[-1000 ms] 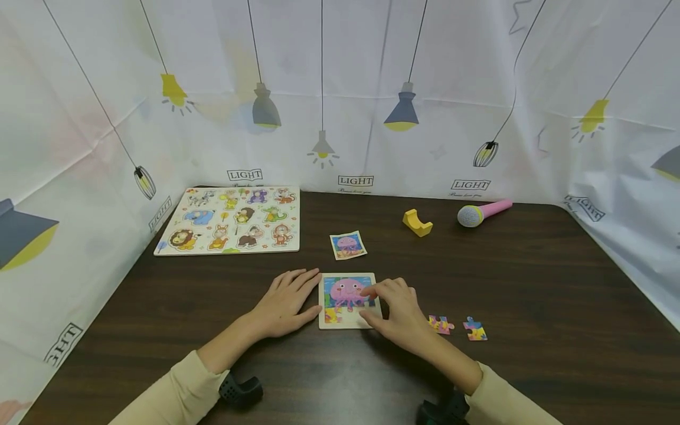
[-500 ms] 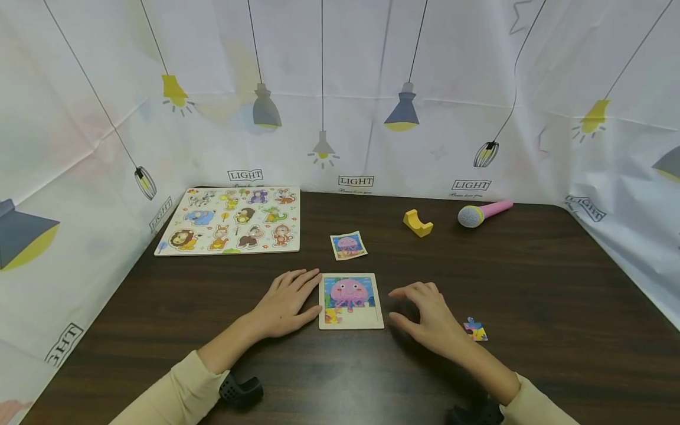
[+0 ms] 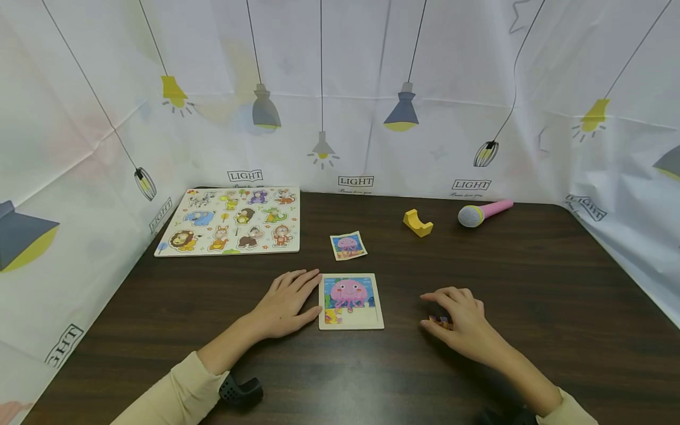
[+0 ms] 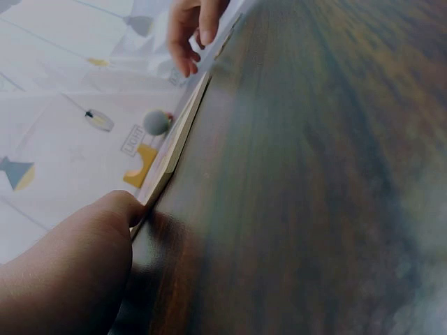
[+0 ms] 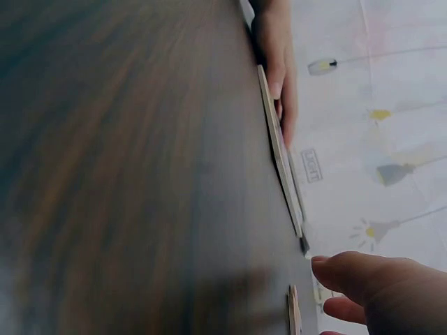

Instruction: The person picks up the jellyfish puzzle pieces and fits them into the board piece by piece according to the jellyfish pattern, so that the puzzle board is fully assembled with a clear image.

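Note:
The square puzzle tray (image 3: 353,319) lies on the dark table, its octopus picture filled along the top and at the lower left, with bare board at the lower right. My left hand (image 3: 287,304) rests on the table with straight fingers, and its fingertips and thumb touch the tray's left edge. To the right of the tray, my right hand (image 3: 464,324) hovers low with thumb and fingers apart. A puzzle piece (image 3: 441,322) shows in shadow in that gap; the right wrist view has a piece (image 5: 294,310) on the table below the thumb. The other loose piece is hidden.
A small octopus picture card (image 3: 348,245) lies behind the tray. Farther back are an animal puzzle board (image 3: 239,221) at left, a yellow arched block (image 3: 418,223) and a pink toy microphone (image 3: 483,213). A printed white curtain (image 3: 350,88) hangs behind the table.
My right hand has drawn back from the tray to the right, reaching over the loose pieces and covering the farther one. My left hand and the tray have stayed in place.

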Tool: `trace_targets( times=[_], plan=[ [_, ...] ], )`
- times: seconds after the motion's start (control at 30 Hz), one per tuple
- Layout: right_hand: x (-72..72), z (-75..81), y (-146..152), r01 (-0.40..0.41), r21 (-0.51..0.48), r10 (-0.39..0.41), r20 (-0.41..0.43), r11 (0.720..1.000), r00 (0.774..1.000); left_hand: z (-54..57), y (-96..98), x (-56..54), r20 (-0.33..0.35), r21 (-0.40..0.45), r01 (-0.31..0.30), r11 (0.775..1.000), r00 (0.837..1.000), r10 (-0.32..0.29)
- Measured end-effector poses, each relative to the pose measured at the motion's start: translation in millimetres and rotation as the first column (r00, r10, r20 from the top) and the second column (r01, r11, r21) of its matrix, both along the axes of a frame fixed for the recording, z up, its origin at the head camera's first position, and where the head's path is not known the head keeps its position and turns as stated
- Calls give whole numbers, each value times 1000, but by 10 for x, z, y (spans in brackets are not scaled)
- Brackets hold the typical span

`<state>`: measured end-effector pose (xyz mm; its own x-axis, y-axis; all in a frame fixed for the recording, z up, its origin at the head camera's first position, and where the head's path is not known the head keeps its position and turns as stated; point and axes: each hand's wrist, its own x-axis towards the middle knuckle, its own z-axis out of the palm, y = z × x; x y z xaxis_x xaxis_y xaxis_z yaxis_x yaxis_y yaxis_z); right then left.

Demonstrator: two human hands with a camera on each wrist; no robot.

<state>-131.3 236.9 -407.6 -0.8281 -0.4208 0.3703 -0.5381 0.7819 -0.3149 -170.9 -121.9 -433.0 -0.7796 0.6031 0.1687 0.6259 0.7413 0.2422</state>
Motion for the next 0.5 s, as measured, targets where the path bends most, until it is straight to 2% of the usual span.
trace_targets(
  times=[0.27,0.5],
  plan=[
    [63,-49,164,18,16,-19,29,1000,999,-26,-10,-12,-2,-1,-2,1000,1000,2],
    [67,-68,226,-1,-9,1,39,1000,999,-17,-9,-8,0,-3,-1,1000,1000,1]
  ],
)
